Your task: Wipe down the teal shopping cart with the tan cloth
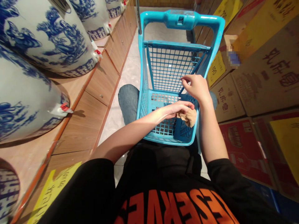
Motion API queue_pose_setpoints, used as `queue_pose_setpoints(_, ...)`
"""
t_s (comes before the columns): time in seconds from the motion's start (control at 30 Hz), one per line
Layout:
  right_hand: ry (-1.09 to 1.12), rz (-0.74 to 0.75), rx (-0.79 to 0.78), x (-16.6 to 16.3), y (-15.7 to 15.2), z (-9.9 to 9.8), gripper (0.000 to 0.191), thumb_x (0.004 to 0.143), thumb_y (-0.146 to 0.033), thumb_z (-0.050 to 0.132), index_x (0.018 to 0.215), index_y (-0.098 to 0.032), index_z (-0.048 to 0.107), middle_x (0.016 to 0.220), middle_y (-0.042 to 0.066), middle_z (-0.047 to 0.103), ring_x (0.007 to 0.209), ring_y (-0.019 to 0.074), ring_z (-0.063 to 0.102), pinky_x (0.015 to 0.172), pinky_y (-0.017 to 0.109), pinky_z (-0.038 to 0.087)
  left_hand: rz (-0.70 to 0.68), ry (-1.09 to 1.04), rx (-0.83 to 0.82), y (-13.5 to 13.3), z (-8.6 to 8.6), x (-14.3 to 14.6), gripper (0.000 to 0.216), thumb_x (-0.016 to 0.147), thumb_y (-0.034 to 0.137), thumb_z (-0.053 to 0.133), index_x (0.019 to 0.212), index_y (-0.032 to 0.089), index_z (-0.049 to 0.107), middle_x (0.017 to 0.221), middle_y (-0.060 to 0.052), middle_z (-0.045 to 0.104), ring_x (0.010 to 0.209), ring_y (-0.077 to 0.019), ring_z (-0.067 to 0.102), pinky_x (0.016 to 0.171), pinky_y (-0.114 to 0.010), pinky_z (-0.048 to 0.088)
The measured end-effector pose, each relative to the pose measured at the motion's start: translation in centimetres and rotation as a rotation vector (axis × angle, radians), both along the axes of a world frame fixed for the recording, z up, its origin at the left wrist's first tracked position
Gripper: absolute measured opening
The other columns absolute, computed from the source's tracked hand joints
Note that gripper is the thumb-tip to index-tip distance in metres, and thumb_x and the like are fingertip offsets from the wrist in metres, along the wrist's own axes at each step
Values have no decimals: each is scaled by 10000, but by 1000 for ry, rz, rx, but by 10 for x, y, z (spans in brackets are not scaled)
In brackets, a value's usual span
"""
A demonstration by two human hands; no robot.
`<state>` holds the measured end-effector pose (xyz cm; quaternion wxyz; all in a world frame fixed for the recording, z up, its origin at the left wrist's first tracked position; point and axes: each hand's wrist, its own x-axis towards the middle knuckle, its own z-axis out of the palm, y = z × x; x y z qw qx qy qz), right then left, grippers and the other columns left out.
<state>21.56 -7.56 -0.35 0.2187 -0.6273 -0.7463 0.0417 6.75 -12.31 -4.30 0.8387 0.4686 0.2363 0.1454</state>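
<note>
My left hand reaches across the blue plastic basket trolley, its fingers bent over a crumpled tan cloth. The cloth hangs against the trolley's right inner side wall. Above and to the right, my right hand hovers over the trolley's right side with its fingers loosely curled. A gap shows between its thumb and index finger, with nothing visible in it. The undersides of both hands are hidden. The trolley's slanted grid panel lies beyond my hands, below the handle.
Large blue-and-white porcelain jars with red-tipped taps stand on a wooden cabinet to the left. Stacked cartons with yellow price signs line the right. My knee flanks the trolley on the tiled floor.
</note>
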Motion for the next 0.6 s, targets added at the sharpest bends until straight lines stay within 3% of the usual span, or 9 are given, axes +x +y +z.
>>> queue_pose_setpoints(0.13,-2,0,-8,0,0,1,391,952,-304,459,1100,-232,813,1065,124,804,1016,331,699,861,456,509,20,128,34,-3,0,1,445,671,61,621,1106,136,574,864,-8,692,757,-137,672,690,-245,509)
queue_pose_setpoints(0.33,-10,-5,-8,0,-1,2,366,940,-325,484,1076,-238,813,1029,111,812,974,328,711,807,426,506,-82,205,173,-2,-7,4,222,780,10,559,964,126,603,748,-14,680,679,-126,619,667,-252,459)
queue_pose_setpoints(0.4,-22,-9,-10,0,-1,2,359,936,-323,488,1067,-238,811,1033,107,813,981,328,713,798,413,501,-53,287,194,-1,-9,2,208,819,31,573,994,140,600,786,-8,677,699,-119,604,646,-237,438)
queue_pose_setpoints(0.5,-32,-13,-13,-1,0,2,349,929,-312,492,1052,-242,811,1036,101,815,984,329,714,797,408,499,8,401,220,-1,-9,0,332,819,64,626,1127,172,565,898,4,680,793,-130,626,662,-222,445)
queue_pose_setpoints(0.6,-33,-11,-14,-1,0,3,347,928,-299,493,1047,-247,815,1042,100,816,989,332,720,810,414,502,3,395,203,-1,-8,0,423,812,29,580,1204,179,532,858,25,652,784,-131,614,688,-226,460)
